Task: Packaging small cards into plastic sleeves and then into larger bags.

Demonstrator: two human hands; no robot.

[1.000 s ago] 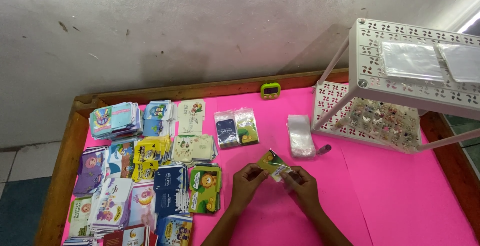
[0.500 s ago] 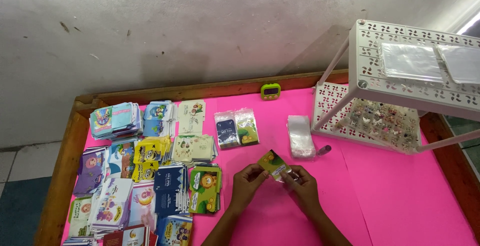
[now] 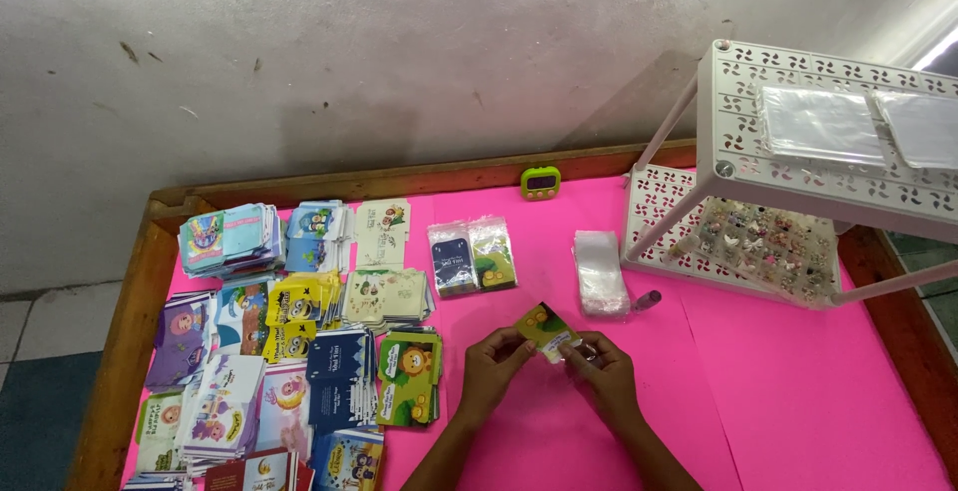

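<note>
Head view looks down on a pink tabletop (image 3: pixel 798 401) with a wooden rim; near its front middle the left hand (image 3: pixel 491 371) and the right hand (image 3: pixel 604 376) meet over a small green card (image 3: pixel 544 326); the left hand pinches the card's lower left edge between thumb and fingers, and the right hand grips its lower right end together with something clear and small that is too fine to make out; the card is lifted a little off the pink surface, tilted, its long axis running from upper left to lower right, its printed face up toward the camera; just beyond the hands lies a stack of clear sleeves (image 3: pixel 601 271) with a small dark tube (image 3: pixel 646 300) beside it; further left lie two bagged cards (image 3: pixel 471 256); a green timer (image 3: pixel 540 183) sits at the far rim; piles of printed cards (image 3: pixel 289 341) fill the left part of the tabletop, the nearest pile just beside the left wrist; a white perforated rack (image 3: pixel 798 162) stands at the right, well apart from the hands; open pink surface lies to the right of and in front of the right hand, out to the wooden edge.
</note>
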